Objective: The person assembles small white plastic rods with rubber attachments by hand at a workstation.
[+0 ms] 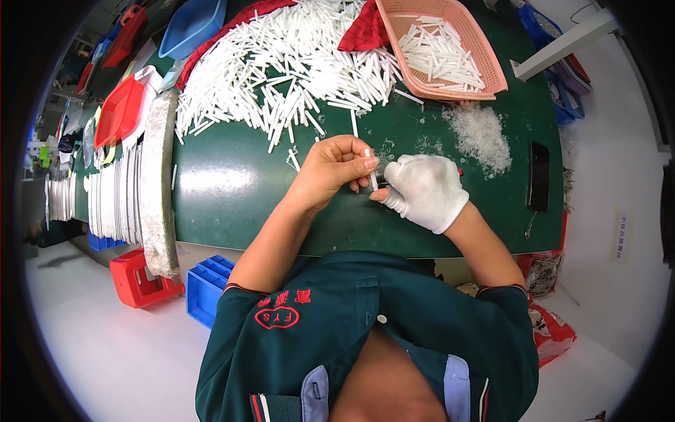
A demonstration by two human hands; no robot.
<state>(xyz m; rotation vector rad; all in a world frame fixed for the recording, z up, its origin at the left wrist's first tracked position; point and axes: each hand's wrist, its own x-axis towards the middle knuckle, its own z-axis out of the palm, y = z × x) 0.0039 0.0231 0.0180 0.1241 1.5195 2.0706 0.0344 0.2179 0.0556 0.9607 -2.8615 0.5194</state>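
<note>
My bare left hand [332, 171] is closed on a short white plastic tube [373, 181], pinched between thumb and fingers over the green tabletop. Close against it on the right is my right hand [427, 191], in a white glove with the thumb tip bare. That hand is closed round a slim tool with a red end [460, 171], mostly hidden by the glove. The right thumb lies by the tube's lower end. Beyond my hands spreads a large heap of similar white tubes [281, 63], with a few loose ones at its near edge.
A pink basket [496, 90] of white tubes stands at the far right. Clear plastic trimmings [485, 137] lie below it, and a dark phone [538, 176] near the right edge. Left are a red tray [118, 111], a blue bin [191, 29] and stacked white sheets [116, 193].
</note>
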